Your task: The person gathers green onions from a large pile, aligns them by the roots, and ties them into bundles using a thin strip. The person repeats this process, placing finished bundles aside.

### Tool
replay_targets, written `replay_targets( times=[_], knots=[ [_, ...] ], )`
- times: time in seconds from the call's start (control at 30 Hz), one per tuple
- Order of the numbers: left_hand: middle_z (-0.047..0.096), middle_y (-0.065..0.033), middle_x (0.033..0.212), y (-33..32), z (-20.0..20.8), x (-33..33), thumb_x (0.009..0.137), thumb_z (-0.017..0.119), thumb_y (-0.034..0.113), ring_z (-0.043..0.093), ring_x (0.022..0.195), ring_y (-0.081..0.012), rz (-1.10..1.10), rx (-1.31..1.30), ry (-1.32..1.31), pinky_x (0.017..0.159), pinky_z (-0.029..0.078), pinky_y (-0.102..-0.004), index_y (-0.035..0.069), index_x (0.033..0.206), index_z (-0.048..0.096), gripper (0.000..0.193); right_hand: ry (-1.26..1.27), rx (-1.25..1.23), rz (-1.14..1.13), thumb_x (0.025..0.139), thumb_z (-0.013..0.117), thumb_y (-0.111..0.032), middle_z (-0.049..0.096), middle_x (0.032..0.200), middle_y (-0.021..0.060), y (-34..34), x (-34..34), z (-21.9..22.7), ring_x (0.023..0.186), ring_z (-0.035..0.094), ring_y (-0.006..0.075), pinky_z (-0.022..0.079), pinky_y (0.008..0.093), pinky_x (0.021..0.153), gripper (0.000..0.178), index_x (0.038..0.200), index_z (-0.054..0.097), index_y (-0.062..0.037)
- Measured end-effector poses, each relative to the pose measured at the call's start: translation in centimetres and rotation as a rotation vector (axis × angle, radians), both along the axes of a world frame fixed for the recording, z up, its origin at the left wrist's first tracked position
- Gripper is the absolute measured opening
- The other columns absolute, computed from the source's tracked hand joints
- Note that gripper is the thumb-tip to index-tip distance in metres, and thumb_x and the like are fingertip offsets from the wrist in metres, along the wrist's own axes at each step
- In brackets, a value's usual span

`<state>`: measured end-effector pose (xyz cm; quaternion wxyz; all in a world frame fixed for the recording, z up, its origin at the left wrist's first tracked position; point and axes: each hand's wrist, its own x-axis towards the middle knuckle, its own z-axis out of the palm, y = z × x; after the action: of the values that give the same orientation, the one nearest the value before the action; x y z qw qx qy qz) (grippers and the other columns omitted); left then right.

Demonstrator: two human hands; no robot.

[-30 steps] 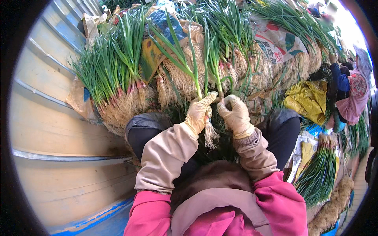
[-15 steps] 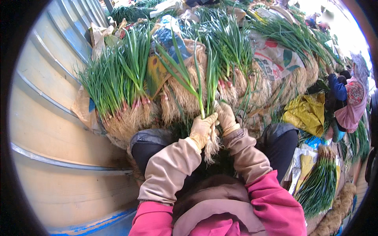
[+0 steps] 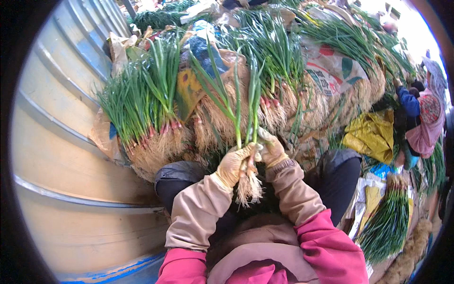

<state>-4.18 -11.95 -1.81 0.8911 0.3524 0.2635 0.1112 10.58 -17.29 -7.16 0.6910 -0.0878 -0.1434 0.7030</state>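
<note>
Cream-gloved left hand (image 3: 234, 164) has its fingers closed around a few spring onions (image 3: 238, 128) low on the stalks, leaves up, pale roots (image 3: 249, 187) hanging below the fist. Right hand (image 3: 273, 149), also gloved, is just beside the same stalks, fingers curled; from my feed I can't tell if they grip. Held onions are mid-view, roots between the knees (image 3: 179, 177). Beyond, I see rooted onion bunches (image 3: 161, 90) in a row, printed plastic sack (image 3: 328, 71) among them. Right side: yellow sack (image 3: 371, 135), dark-green bunch (image 3: 390, 217) below it, co-worker (image 3: 428, 113) farther right. Ribbed wall (image 3: 71, 151) at left.
</note>
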Motion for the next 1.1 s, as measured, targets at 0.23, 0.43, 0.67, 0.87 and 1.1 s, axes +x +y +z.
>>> replay_targets(
  times=[0.23, 0.43, 0.67, 0.87, 1.1],
  knots=[
    [0.055, -0.0011, 0.063, 0.6, -1.4, -0.2, 0.091, 0.054, 0.022, 0.044, 0.039, -0.0048, -0.049, -0.055, 0.077, 0.033, 0.037, -0.0177, 0.0, 0.094, 0.059, 0.023, -0.44, -0.419, -0.433, 0.086, 0.054, -0.006, 0.063, 0.078, 0.0067, 0.9, -1.6, -2.1, 0.064, 0.06, 0.0135, 0.048, 0.0251, 0.054, 0.009, 0.092, 0.06, -0.0003],
    [0.054, -0.0039, 0.061, -0.4, -0.2, 0.5, 0.089, 0.057, 0.018, 0.045, 0.039, -0.0073, -0.064, -0.075, 0.112, 0.032, 0.033, -0.0196, -0.001, 0.092, 0.057, 0.019, -1.163, -0.503, -0.701, 0.079, 0.063, -0.008, 0.064, 0.075, 0.0127, 3.2, 2.3, -10.1, 0.066, 0.06, 0.0212, 0.047, 0.0329, 0.061, 0.011, 0.085, 0.062, 0.0015],
    [0.059, -0.009, 0.092, -1.0, 2.4, -1.2, 0.09, 0.052, 0.012, 0.052, 0.062, -0.0093, 0.072, -0.025, -0.086, 0.05, 0.044, -0.0224, 0.003, 0.111, 0.054, 0.023, -2.35, -0.392, -0.006, 0.067, 0.071, -0.04, 0.066, 0.081, 0.0121, -1.0, 2.8, 0.2, 0.075, 0.064, 0.0292, 0.051, 0.038, 0.068, 0.032, 0.086, 0.069, -0.0144],
    [0.06, -0.0109, 0.093, -0.3, 0.9, -0.9, 0.089, 0.052, 0.011, 0.046, 0.052, -0.0066, 0.091, -0.103, -0.345, 0.046, 0.038, -0.0192, -0.001, 0.108, 0.053, 0.022, -2.329, -0.705, -0.914, 0.078, 0.058, -0.021, 0.054, 0.116, 0.0178, 4.4, 9.9, 3.3, 0.095, 0.058, 0.0326, 0.047, 0.0389, 0.081, 0.019, 0.091, 0.064, -0.0097],
    [0.066, -0.0096, 0.08, -0.1, -1.0, 1.5, 0.086, 0.059, 0.01, 0.05, 0.043, -0.0082, 0.223, -0.016, -0.083, 0.038, 0.039, -0.0199, 0.006, 0.095, 0.059, 0.011, -2.122, -0.616, -0.871, 0.08, 0.057, -0.013, 0.059, 0.08, 0.0125, 0.1, 8.6, 4.6, 0.063, 0.055, 0.0218, 0.046, 0.0306, 0.062, 0.014, 0.089, 0.059, -0.0014]
  ],
)
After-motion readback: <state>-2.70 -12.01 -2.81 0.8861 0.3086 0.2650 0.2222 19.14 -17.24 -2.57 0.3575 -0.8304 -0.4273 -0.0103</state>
